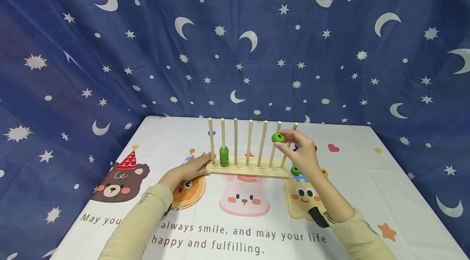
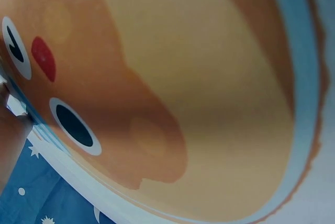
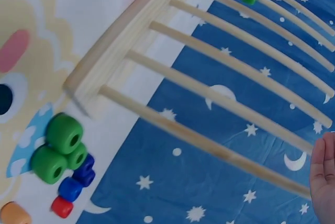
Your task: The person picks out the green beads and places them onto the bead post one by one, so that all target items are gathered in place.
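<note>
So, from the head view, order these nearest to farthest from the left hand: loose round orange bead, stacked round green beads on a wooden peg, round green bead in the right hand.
1. Stacked green beads: just right of the left hand.
2. Held green bead: farther right, pinched in the right hand.
3. Loose orange bead: farthest right of the three.

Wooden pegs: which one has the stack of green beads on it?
The second peg from the left in the head view; it alone carries stacked green beads.
</note>
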Motion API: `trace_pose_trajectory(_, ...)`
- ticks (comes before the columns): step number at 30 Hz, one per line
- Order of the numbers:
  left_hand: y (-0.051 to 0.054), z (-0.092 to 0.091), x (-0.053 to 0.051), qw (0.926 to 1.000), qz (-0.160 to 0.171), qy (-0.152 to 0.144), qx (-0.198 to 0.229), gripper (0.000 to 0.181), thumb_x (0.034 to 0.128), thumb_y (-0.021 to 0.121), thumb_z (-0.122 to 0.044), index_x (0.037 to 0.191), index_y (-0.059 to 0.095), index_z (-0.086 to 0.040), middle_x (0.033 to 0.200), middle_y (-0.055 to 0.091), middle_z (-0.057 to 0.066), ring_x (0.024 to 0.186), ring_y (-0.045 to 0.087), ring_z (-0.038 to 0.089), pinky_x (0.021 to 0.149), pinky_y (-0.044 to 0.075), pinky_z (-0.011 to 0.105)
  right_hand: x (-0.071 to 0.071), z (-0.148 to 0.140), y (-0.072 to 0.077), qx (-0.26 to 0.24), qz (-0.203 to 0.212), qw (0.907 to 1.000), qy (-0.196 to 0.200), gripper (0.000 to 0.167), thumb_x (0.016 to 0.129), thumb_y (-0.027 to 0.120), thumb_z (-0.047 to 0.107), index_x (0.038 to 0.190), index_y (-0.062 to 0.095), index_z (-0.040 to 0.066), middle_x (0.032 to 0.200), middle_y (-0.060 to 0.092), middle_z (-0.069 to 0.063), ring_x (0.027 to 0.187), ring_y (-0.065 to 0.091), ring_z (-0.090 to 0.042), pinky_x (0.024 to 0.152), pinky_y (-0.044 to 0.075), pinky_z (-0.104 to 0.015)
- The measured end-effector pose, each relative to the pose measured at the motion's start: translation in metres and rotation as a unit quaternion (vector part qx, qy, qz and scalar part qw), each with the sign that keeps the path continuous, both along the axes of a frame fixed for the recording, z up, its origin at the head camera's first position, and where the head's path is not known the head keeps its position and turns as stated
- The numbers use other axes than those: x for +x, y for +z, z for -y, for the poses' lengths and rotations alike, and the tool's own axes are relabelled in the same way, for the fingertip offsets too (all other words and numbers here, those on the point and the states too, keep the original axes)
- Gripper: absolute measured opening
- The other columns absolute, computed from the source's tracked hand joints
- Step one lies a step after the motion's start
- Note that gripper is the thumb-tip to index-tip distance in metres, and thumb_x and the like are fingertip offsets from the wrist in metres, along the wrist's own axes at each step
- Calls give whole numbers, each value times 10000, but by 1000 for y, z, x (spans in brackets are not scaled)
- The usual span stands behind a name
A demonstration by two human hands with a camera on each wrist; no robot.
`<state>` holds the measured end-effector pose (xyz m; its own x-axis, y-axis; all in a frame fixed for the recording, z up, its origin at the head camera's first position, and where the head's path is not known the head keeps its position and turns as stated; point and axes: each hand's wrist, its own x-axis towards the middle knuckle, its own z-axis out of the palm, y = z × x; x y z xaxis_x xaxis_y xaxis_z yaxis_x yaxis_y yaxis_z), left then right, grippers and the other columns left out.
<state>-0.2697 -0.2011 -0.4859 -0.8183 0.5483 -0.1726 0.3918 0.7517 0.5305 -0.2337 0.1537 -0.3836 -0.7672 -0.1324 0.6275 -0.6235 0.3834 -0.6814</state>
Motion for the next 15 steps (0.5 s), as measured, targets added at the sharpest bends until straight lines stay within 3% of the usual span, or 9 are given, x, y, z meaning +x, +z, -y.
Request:
trace_pose_trajectory(8, 1, 1, 0, 10000, -18, -38, 46, 611, 967, 518, -271, 1485, 272, -59, 1560, 176, 192, 1432, 132, 423, 1129, -2, 643, -1, 19, 10, -225, -26, 9991, 367, 308, 763, 726, -59, 1061, 647, -74, 960, 669, -206, 830, 569, 86, 804, 513, -115)
trace_pose_trajectory(15, 0, -2, 0, 10000, -24, -22, 35, 605, 970, 510, -277, 1484, 276, -62, 1557, 178, 198, 1430, 137, 426, 1130, 5, 642, -4, 32, 18, -85, -122, 9983, 572, 342, 774, 725, -42, 1105, 640, -56, 1027, 673, -198, 862, 580, 54, 831, 493, -94)
